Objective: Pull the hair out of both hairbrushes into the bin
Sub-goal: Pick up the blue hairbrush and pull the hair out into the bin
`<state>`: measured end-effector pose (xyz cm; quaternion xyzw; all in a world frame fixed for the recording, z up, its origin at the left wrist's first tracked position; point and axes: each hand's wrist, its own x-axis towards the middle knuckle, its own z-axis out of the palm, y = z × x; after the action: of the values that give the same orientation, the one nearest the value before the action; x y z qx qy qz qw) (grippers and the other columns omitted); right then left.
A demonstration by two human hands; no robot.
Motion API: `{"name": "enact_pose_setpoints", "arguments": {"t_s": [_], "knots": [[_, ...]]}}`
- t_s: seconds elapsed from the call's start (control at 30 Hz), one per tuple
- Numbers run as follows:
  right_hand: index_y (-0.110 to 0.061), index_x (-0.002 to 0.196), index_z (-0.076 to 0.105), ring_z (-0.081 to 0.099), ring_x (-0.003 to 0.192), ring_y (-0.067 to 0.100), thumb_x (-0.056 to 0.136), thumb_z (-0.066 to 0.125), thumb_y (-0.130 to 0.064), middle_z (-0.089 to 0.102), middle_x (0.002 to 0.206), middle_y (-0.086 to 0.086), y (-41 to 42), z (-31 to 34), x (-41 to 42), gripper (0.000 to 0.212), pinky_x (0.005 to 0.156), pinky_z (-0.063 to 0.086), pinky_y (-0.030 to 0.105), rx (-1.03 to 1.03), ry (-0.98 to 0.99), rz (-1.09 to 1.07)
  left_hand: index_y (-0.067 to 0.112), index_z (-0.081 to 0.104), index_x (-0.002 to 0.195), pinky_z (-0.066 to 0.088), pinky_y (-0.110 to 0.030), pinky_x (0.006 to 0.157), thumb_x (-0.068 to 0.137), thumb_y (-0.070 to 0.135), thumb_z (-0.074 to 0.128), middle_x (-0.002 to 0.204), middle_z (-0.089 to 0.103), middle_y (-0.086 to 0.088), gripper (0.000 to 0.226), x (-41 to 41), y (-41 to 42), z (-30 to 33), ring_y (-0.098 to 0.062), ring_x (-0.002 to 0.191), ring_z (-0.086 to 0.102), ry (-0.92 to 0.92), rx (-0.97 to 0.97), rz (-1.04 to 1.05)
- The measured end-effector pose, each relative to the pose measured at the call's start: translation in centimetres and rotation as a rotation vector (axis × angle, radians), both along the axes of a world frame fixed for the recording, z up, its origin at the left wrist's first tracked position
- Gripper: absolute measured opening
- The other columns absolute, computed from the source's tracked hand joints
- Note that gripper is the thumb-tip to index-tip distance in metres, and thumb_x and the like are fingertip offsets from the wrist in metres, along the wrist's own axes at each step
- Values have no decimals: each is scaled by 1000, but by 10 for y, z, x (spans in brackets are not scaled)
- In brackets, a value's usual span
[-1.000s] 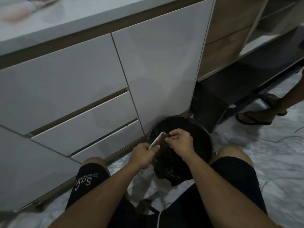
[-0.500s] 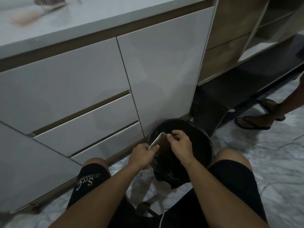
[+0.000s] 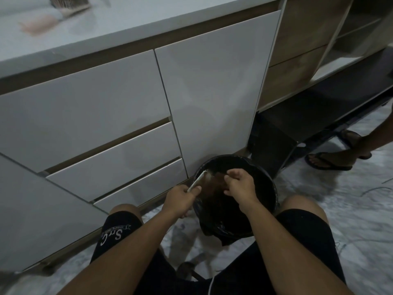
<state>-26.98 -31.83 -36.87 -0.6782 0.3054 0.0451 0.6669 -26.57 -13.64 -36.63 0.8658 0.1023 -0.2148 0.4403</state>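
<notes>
A black-lined bin (image 3: 263, 184) stands on the marble floor (image 3: 350, 209) against the white cabinet (image 3: 212, 86), between the person's knees. Over it the left hand (image 3: 180, 200) grips a pale hairbrush (image 3: 196, 182) by the handle, while the right hand (image 3: 239, 185) pinches brownish hair (image 3: 217, 179) at the bristles. A second hairbrush (image 3: 70, 4) lies blurred on the counter (image 3: 127, 20), cut off at the top edge. Someone's sandalled foot (image 3: 327, 160) stands beyond the bin at right
</notes>
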Motion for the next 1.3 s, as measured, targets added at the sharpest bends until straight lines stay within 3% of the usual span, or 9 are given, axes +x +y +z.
{"name": "enact_pose_setpoints", "arguments": {"t_s": [0.13,0.2,0.37,0.53,0.77,0.9,1.03,1.2,1.3], "knots": [[-28,123,56,62,102,20,86,70,-22,58,114,-1,4,0,-5,40,67,56,29,22,-66,211,7,65,88,36,-21,35,88,50,59,65,64,-11,43,0,-1,3,-16,36,50,7,-7,-1],[-23,114,64,64,99,19,86,69,-14,63,109,1,6,-2,-7,30,64,56,26,-50,-95,249,10,65,86,38,-21,36,83,55,62,65,65,-10,46,0,-1,5,-16,38,51,17,-6,-25],[-14,94,67,68,82,18,89,60,-2,68,95,8,4,0,-4,14,59,54,23,-107,-104,-7,15,62,79,37,-21,35,79,49,71,63,63,-8,35,-1,1,5,-15,38,51,17,24,-86],[-25,85,63,68,85,17,88,60,-6,69,93,3,-4,-4,1,19,83,59,40,-151,-47,-158,16,59,75,34,-20,33,84,43,69,63,61,-11,29,-3,0,3,-16,38,49,8,7,-68],[-27,120,56,58,106,21,84,60,-10,58,118,2,3,7,-3,40,89,54,44,41,-68,180,17,61,73,36,-19,36,82,45,68,61,61,-6,31,3,-2,4,-15,40,52,-27,59,-91],[-30,129,59,52,113,12,76,78,-21,49,124,-4,5,-4,-7,57,92,41,20,-273,-179,404,23,56,68,41,-24,47,80,47,69,58,59,1,30,5,-2,5,-13,46,54,-77,136,-170],[-17,100,74,60,100,12,84,71,-15,63,107,-1,6,-9,-5,17,83,40,15,-511,-189,246,24,56,68,45,-27,51,78,50,70,59,61,0,31,6,-2,6,-14,48,55,-86,188,-212],[-18,92,73,59,94,15,89,64,-15,66,89,-4,-1,-2,-2,10,90,43,28,-438,-83,-45,20,58,67,45,-28,53,78,52,69,60,62,-4,35,5,1,5,-17,47,55,-73,181,-199],[-21,90,69,61,99,19,90,62,-16,64,93,-3,-2,-3,-1,8,94,48,35,-349,-32,-127,19,57,66,43,-29,53,78,52,68,63,63,-6,36,5,-1,5,-19,48,54,-60,155,-183]]}}
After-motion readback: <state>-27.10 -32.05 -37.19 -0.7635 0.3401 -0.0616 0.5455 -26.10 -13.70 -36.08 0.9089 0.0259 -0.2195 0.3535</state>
